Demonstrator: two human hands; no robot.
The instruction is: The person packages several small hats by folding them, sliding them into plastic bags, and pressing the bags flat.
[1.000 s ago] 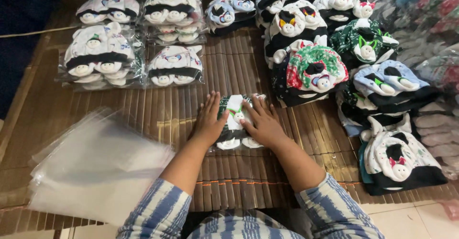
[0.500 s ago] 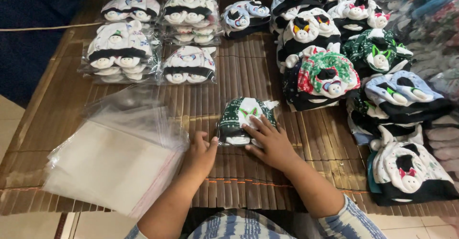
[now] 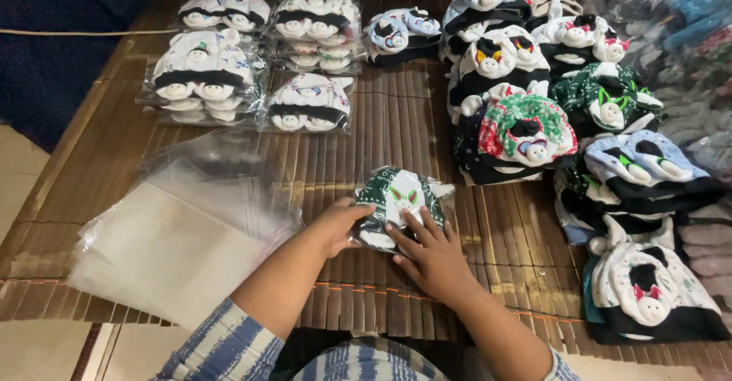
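The left hand (image 3: pixel 339 225) curls loosely against the near-left edge of a bagged green-and-white hat (image 3: pixel 398 202), thumb and fingers cupping the clear wrap without a full grip, while the right hand (image 3: pixel 431 253) lies flat and spread, fingers extended, pressing down on the near side of the same packet. That packet sits on the bamboo mat (image 3: pixel 381 122) just ahead of the person, roughly at the mat's middle. The slick plastic looks likely to slide on the slats or puff back up if pressure is uneven, and trapped air could leave the wrap wrinkled or let the hat creep out of an open end; which end is open cannot be told. To the left lies a loose stack of empty clear bags (image 3: pixel 171 236), near enough for the left forearm to brush and scatter them. Beyond, bagged white-and-black hats (image 3: pixel 259 61) sit in piles at the far left, and unbagged hats (image 3: pixel 579 114) are heaped along the right side.
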